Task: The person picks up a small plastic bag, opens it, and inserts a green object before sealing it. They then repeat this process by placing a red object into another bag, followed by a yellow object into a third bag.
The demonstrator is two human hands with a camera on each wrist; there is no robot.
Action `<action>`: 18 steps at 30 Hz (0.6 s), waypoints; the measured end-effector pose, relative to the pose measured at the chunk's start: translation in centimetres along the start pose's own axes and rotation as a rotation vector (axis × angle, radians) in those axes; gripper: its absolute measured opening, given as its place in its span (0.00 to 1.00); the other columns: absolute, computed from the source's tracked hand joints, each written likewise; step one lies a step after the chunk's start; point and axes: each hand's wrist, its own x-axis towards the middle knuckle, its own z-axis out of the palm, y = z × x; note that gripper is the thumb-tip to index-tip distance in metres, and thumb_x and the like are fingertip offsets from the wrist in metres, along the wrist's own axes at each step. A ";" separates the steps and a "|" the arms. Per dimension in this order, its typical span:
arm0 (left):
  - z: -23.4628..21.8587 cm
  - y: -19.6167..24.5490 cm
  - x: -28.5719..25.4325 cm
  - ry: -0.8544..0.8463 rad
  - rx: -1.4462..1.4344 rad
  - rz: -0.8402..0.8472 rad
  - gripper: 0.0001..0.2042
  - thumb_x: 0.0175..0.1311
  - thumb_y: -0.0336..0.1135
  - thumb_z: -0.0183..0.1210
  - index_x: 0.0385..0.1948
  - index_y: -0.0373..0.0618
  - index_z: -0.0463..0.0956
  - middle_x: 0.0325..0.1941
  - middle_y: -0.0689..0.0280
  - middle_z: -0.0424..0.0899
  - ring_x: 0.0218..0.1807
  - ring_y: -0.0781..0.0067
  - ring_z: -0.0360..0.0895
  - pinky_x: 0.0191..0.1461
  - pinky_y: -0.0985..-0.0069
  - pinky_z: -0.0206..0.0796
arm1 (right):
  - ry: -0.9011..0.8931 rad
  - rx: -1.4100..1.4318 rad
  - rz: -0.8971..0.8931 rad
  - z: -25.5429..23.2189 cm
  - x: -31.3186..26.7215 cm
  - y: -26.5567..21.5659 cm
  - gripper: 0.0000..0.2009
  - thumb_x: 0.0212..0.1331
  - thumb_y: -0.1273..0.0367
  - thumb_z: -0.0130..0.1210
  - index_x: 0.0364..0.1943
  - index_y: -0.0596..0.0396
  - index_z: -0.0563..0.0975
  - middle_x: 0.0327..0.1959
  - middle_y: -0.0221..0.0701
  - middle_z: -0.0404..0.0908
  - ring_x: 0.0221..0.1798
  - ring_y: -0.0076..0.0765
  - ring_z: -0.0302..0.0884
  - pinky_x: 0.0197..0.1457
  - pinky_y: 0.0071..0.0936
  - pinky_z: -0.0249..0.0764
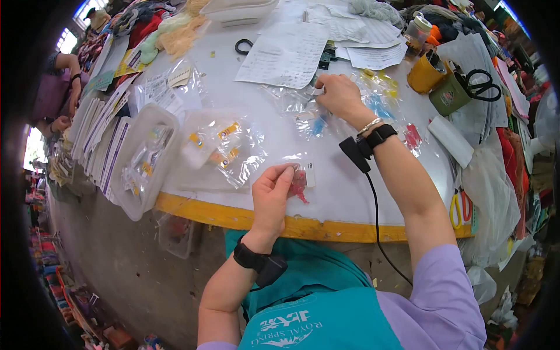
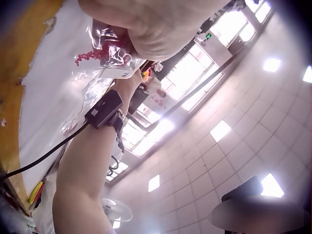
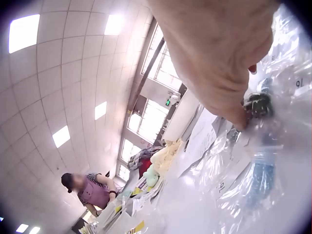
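My left hand [image 1: 271, 189] pinches a small clear bag of red beads [image 1: 298, 188] between thumb and fingers, close over the table near its front edge. A white label marked 78 [image 1: 310, 174] shows on the bag's right side. Farther up the table, my right hand [image 1: 344, 99] reaches in among several clear bags, its fingertips pinching one small bag with dark green contents [image 3: 258, 105]; part of it is hidden behind the fingers. Bags of blue beads [image 1: 318, 125] lie just below and right of that hand.
White paper sheets [image 1: 284, 55] lie beyond the right hand. Left stand a plastic tray [image 1: 169, 131] of bags and stacked cards [image 1: 93, 131]. At right are a green cup [image 1: 450, 96] with scissors, a yellow cup [image 1: 424, 74] and a red-bead bag [image 1: 412, 137]. A cable [image 1: 376, 219] hangs from the right wrist.
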 end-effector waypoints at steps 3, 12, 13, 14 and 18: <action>-0.1 0.3 0.4 0.014 0.016 0.016 0.09 0.71 0.33 0.54 0.44 0.38 0.78 0.40 0.65 0.83 0.42 0.75 0.80 0.49 0.74 0.75 | 0.008 0.130 0.012 -0.5 -1.0 0.8 0.10 0.48 0.66 0.62 0.35 0.52 0.83 0.34 0.35 0.84 0.43 0.42 0.79 0.46 0.34 0.74; 0.8 1.9 1.8 0.064 -0.090 0.054 0.12 0.72 0.35 0.53 0.49 0.37 0.76 0.47 0.61 0.83 0.49 0.69 0.81 0.55 0.69 0.74 | 0.040 1.000 0.122 -3.1 -7.1 0.6 0.11 0.61 0.67 0.60 0.36 0.63 0.83 0.31 0.30 0.84 0.33 0.23 0.80 0.38 0.20 0.73; 1.0 2.1 1.8 0.060 -0.094 0.061 0.13 0.72 0.35 0.52 0.49 0.36 0.76 0.48 0.60 0.83 0.50 0.69 0.80 0.56 0.69 0.74 | 0.043 1.068 0.131 -3.3 -7.4 0.6 0.10 0.61 0.67 0.60 0.36 0.63 0.82 0.31 0.30 0.84 0.33 0.23 0.80 0.38 0.20 0.73; 1.1 2.1 1.8 0.060 -0.104 0.056 0.13 0.73 0.35 0.52 0.50 0.36 0.75 0.48 0.60 0.82 0.50 0.69 0.80 0.56 0.69 0.74 | 0.044 1.136 0.138 -3.6 -7.7 0.4 0.10 0.62 0.67 0.60 0.36 0.63 0.82 0.31 0.29 0.84 0.34 0.23 0.80 0.38 0.19 0.73; 1.2 2.4 2.0 0.078 -0.173 0.049 0.14 0.74 0.36 0.49 0.53 0.37 0.73 0.50 0.60 0.81 0.50 0.69 0.80 0.55 0.69 0.75 | -0.055 1.379 0.229 -5.3 -10.2 -1.8 0.08 0.62 0.69 0.59 0.37 0.61 0.81 0.30 0.29 0.83 0.34 0.21 0.81 0.38 0.18 0.74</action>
